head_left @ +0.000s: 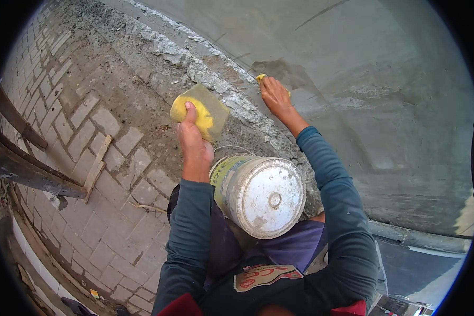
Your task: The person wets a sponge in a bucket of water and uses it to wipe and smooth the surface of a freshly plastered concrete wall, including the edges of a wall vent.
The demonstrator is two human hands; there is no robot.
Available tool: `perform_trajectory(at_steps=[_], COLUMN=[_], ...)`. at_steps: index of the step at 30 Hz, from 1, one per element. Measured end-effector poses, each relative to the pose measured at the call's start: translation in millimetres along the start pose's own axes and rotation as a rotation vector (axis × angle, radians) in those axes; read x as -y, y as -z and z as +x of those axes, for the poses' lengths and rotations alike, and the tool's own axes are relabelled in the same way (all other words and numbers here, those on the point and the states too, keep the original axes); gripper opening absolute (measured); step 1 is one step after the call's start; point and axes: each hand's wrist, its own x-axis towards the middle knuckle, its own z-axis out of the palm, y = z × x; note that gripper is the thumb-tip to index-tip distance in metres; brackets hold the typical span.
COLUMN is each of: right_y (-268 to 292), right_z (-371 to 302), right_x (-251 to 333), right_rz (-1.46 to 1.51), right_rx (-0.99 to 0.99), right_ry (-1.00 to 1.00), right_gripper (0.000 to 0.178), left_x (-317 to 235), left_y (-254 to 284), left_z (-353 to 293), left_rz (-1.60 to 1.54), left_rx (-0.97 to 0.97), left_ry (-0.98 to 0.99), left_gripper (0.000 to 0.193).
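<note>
My left hand (pixel 194 142) is closed around a thick sponge (pixel 215 109), yellow in the middle and smeared grey with wet cement. The thumb lies over its face, and it is held in the air left of the wall. Against the grey plastered wall (pixel 363 110), my right hand (pixel 278 100) presses a smaller yellow sponge (pixel 260 77), most of it hidden under the fingers. A darker damp patch (pixel 287 71) shows on the plaster around that hand. Between my knees is a stained bucket (pixel 271 197), its pale round base facing me and its wire handle at the far side.
A rough strip of broken concrete (pixel 195 68) runs along the wall's foot, beside loose dirt (pixel 131 89). Paving blocks (pixel 105 221) cover the ground to the left. Wooden poles (pixel 31 168) and a short wood strip (pixel 97 166) stand there.
</note>
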Motion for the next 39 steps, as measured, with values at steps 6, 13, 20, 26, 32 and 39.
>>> perform_trajectory(at_steps=[6,13,20,26,32,39], right_y=[35.6,43.6,27.4,191.7,135.5,132.4], right_z=[13.6,15.1,-3.8,105.0,94.1,-10.7], right_x=[18.7,26.6,-12.8,-87.0,-88.4,-60.3], right_rz=[0.069,0.118,0.157,0.005,-0.334,0.259], right_rx=[-0.158,-0.126,0.191,-0.771,-0.392,-0.041], right_ry=[-0.314,-0.283,-0.041,-0.371,-0.169,-0.121], right_gripper=[0.018,0.036,0.048,0.055,0.047,0.059], left_x=[-21.3,-12.9,10.8,13.4,34.6,19.1], left_y=[9.7,12.0,3.3,9.3,-0.3,14.5], left_z=[-9.5,-3.0,11.1,12.9,30.0,39.6], left_rz=[0.018,0.042,0.004,0.015,0.007,0.043], left_rx=[-0.028,-0.035,0.009,-0.055,-0.016,-0.056], left_ry=[-0.028,-0.045,-0.008,-0.004,0.018,0.028], left_gripper=[0.041,0.042,0.044,0.044,0.047,0.047])
